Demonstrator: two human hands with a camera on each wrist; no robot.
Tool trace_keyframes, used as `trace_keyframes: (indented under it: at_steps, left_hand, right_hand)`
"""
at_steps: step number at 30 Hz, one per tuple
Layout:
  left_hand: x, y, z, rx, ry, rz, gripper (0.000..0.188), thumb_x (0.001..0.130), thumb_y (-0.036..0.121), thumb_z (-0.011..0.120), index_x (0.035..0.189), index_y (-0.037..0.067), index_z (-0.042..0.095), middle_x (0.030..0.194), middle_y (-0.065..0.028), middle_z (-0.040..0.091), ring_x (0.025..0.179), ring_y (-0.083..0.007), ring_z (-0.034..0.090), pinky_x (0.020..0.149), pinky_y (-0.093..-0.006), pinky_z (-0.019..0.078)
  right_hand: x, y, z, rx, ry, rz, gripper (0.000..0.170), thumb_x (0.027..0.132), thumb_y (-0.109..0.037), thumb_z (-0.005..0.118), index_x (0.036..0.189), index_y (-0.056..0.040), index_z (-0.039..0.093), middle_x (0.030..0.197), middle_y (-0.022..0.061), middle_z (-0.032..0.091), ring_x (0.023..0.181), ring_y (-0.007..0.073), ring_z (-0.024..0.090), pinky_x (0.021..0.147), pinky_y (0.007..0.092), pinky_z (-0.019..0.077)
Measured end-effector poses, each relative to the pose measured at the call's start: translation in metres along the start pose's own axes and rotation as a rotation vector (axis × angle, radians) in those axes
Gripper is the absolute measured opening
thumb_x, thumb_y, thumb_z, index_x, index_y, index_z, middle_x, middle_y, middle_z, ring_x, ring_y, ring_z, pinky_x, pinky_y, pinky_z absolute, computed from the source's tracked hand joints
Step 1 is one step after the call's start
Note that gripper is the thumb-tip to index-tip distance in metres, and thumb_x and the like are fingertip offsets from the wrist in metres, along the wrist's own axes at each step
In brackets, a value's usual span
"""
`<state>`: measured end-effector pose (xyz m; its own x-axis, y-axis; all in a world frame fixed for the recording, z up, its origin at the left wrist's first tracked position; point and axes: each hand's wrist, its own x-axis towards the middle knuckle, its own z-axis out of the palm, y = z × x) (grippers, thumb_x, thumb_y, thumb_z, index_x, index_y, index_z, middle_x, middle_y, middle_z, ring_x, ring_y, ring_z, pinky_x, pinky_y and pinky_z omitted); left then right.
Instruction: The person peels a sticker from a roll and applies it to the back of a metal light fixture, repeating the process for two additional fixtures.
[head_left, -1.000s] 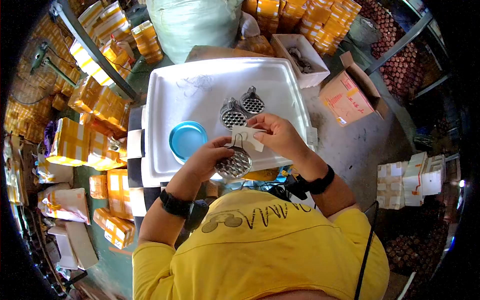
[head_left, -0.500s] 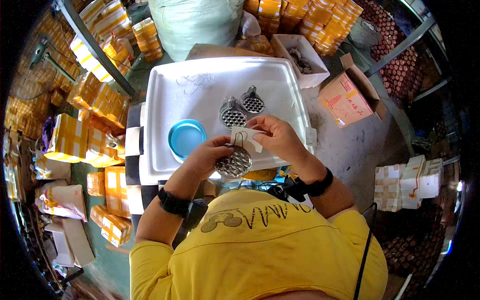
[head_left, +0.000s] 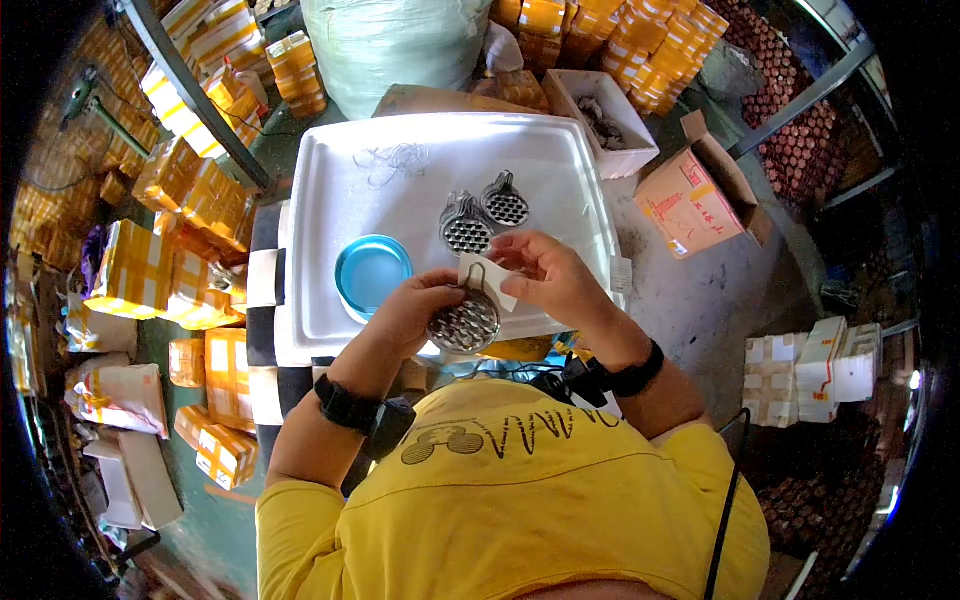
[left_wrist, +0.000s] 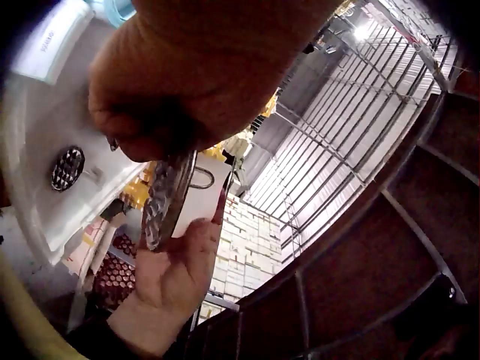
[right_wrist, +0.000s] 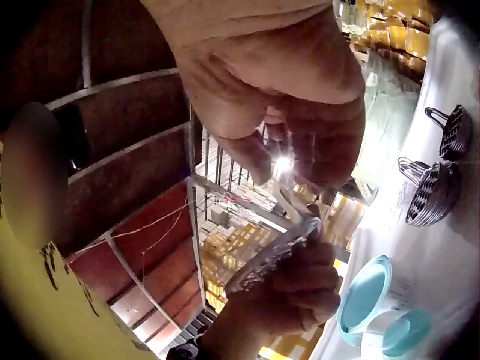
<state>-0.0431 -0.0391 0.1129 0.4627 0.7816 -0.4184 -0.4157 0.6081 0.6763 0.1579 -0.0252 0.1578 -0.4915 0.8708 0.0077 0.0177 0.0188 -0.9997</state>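
Observation:
A round, patterned metal disc [head_left: 463, 325] with a wire loop on top is held at its upper edge by my left hand [head_left: 410, 312]. Behind the loop is a small white card [head_left: 492, 277], pinched at its right side by my right hand [head_left: 562, 285]. In the left wrist view the loop lies over the card [left_wrist: 196, 206], next to the disc [left_wrist: 161, 202]. My right hand [right_wrist: 277, 90] hides part of the card in the right wrist view. Beyond my hands, a bunch of similar discs [head_left: 467, 236] and a smaller bunch [head_left: 505, 205] rest on the white tray [head_left: 330, 190].
A round blue container [head_left: 373, 273] stands on the tray's left part, and thin loose wires [head_left: 400, 162] lie at its back. Around the tray are a white foam box [head_left: 625, 155], an open cardboard box [head_left: 690, 205], a large wrapped sack [head_left: 395, 50] and taped parcels [head_left: 230, 370].
The card has tilted and shifted slightly left behind the loop. The fingers of my right hand have spread a little. My left hand still holds the disc.

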Motion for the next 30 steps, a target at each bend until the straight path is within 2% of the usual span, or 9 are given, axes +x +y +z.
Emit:
trace_keyframes:
  at_steps: [2,5,6,9,10,13,16,25,30]
  left_hand:
    - [-0.001,0.004,0.002,0.044,-0.008,0.006,0.017,0.077,0.004,0.052,0.093,-0.001,0.056,0.084,-0.0118,0.062,0.069,-0.0198,0.061,0.064,-0.0297,0.0519]
    - [-0.007,0.009,0.002,0.046,-0.057,-0.021,0.018,0.077,0.001,0.050,0.094,-0.003,0.055,0.084,-0.0125,0.061,0.072,-0.0195,0.061,0.067,-0.0298,0.0516]
    - [-0.008,0.011,0.002,0.038,-0.081,-0.037,0.019,0.077,0.000,0.049,0.094,-0.004,0.055,0.084,-0.0128,0.061,0.074,-0.0193,0.061,0.069,-0.0298,0.0515]
    - [-0.012,0.011,0.006,0.033,-0.098,-0.092,0.020,0.076,0.000,0.049,0.095,-0.005,0.055,0.085,-0.0132,0.061,0.075,-0.0194,0.061,0.069,-0.0301,0.0517]
    - [-0.012,0.009,0.006,0.024,-0.090,-0.097,0.020,0.077,0.001,0.049,0.096,-0.005,0.054,0.086,-0.0136,0.061,0.075,-0.0196,0.061,0.069,-0.0304,0.0517]
    - [-0.013,0.011,0.010,0.009,-0.136,-0.126,0.020,0.077,0.002,0.050,0.096,-0.005,0.054,0.087,-0.0137,0.060,0.074,-0.0196,0.061,0.069,-0.0303,0.0516]
    - [-0.015,0.012,0.012,-0.012,-0.151,-0.109,0.020,0.077,0.003,0.050,0.096,-0.006,0.054,0.087,-0.0139,0.060,0.073,-0.0192,0.061,0.068,-0.0300,0.0515]
    - [-0.022,0.016,0.020,0.018,-0.015,-0.003,0.022,0.080,0.003,0.048,0.100,-0.006,0.052,0.087,-0.0123,0.059,0.074,-0.0172,0.061,0.065,-0.0263,0.0515]
    - [-0.030,0.020,0.030,0.025,0.065,0.057,0.031,0.080,0.005,0.048,0.110,-0.006,0.047,0.094,-0.0139,0.058,0.080,-0.0194,0.058,0.068,-0.0277,0.0500]
  right_hand:
    - [0.003,0.002,-0.006,0.097,-0.084,-0.219,0.029,0.081,-0.001,0.053,0.110,-0.0025,0.048,0.114,0.0084,0.049,0.104,0.0162,0.048,0.087,0.0279,0.0397]
    - [0.006,-0.003,-0.028,-0.070,0.030,-0.283,0.033,0.076,0.000,0.056,0.108,-0.0047,0.049,0.116,0.0080,0.048,0.105,0.0174,0.047,0.090,0.0315,0.0387]
    - [0.007,-0.024,-0.029,-0.515,0.050,-0.408,0.040,0.070,0.004,0.058,0.108,-0.0082,0.051,0.113,0.0086,0.049,0.103,0.0220,0.049,0.089,0.0313,0.0390]
    - [0.014,-0.044,-0.025,-0.903,-0.237,-0.562,0.044,0.064,0.005,0.060,0.105,-0.0129,0.054,0.110,0.0095,0.050,0.103,0.0267,0.048,0.088,0.0330,0.0399]
    - [0.015,-0.043,-0.021,-0.855,-0.279,-0.555,0.038,0.059,0.008,0.064,0.091,-0.0112,0.059,0.106,0.0084,0.049,0.108,0.0279,0.045,0.089,0.0337,0.0391]
    - [0.020,-0.052,-0.014,-0.821,-0.459,-0.657,0.025,0.059,0.006,0.065,0.078,-0.0096,0.062,0.101,0.0065,0.049,0.108,0.0276,0.045,0.088,0.0351,0.0391]
    - [0.024,-0.061,-0.009,-0.792,-0.473,-0.642,0.016,0.060,0.003,0.067,0.070,-0.0083,0.061,0.096,0.0057,0.049,0.107,0.0276,0.045,0.087,0.0357,0.0392]
    - [0.032,-0.036,0.001,-0.893,-0.096,-0.671,0.013,0.064,-0.006,0.065,0.072,-0.0037,0.054,0.089,0.0092,0.052,0.089,0.0274,0.051,0.077,0.0360,0.0430]
    - [0.029,-0.038,0.003,-0.874,-0.015,-0.588,0.015,0.063,-0.001,0.065,0.073,-0.0026,0.053,0.090,0.0091,0.052,0.089,0.0262,0.052,0.076,0.0332,0.0427]
